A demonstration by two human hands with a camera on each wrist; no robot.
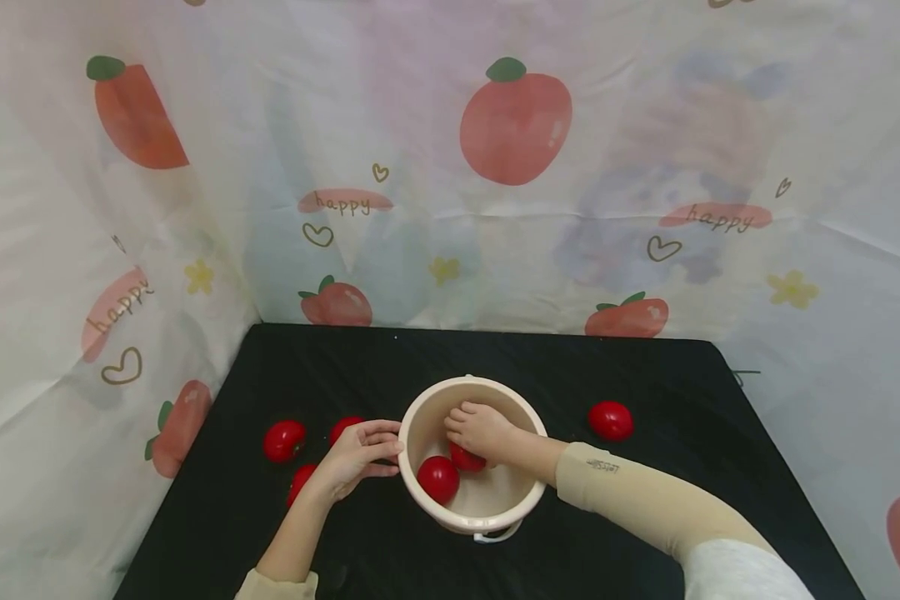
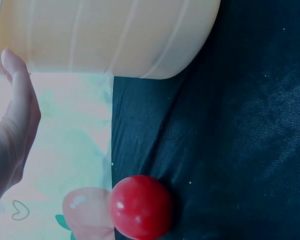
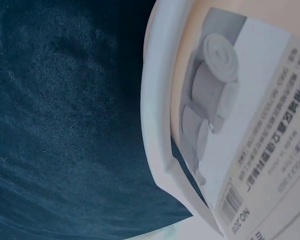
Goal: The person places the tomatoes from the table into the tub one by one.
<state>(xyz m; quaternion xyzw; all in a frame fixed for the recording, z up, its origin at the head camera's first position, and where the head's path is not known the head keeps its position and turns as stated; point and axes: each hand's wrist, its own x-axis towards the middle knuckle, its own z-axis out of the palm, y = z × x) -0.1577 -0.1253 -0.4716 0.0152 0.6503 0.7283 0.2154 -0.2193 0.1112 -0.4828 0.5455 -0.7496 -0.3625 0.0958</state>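
Observation:
A cream bucket [image 1: 528,408] stands on the black-covered table. My right hand [image 1: 483,432] reaches down inside it, fingers curled over a red tomato [image 1: 465,458] that is partly hidden beneath the hand. Beside that one, another red tomato [image 1: 438,479] lies in the bucket. At the bucket's left side, my left hand [image 1: 360,457] touches the rim with its fingertips, the fingers fairly straight. The left wrist view shows a finger [image 2: 21,92] against the bucket wall [image 2: 105,35]. In the right wrist view only the bucket's handle [image 3: 157,110] and printed label [image 3: 255,125] show; the hand is hidden.
Left of the bucket lie several tomatoes: one at the far left [image 1: 283,440], another tomato behind the left hand [image 1: 342,427] and a third tomato [image 1: 300,479] partly behind the wrist. A single tomato [image 1: 611,421] sits to the right. A printed curtain [image 1: 420,250] surrounds the table.

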